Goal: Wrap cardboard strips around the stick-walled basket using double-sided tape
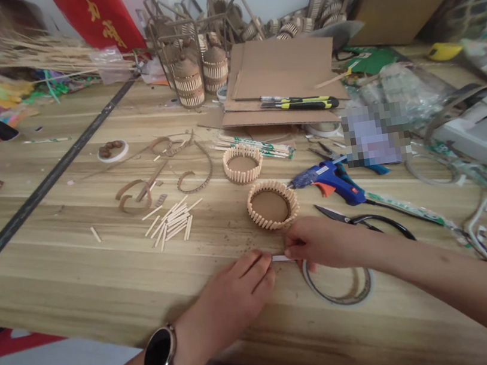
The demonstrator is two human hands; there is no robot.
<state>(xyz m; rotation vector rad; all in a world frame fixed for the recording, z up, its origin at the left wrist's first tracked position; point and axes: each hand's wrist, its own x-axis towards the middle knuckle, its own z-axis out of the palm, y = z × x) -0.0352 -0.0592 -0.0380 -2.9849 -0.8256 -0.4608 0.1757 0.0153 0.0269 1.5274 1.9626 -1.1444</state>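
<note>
A short white strip of tape (283, 257) is stretched between my two hands, low over the table. My left hand (243, 282), with a watch at the wrist, has its fingers close together at the strip's left end. At the other end, my right hand (309, 244) pinches the strip between thumb and finger. A narrow tape roll (369, 285) lies on the table just under my right hand. Beyond that hand sits a round cardboard base ringed with short wooden sticks (275, 224), and a similar stick ring (245, 176) stands behind it.
Right of the rings lie a blue glue gun (331, 179) and black scissors (366, 219). Loose sticks (172, 223) and curled strips (196, 186) are spread leftward. Farther back are cardboard sheets (286, 68), a utility knife (305, 104) and small stick-built lanterns (188, 84).
</note>
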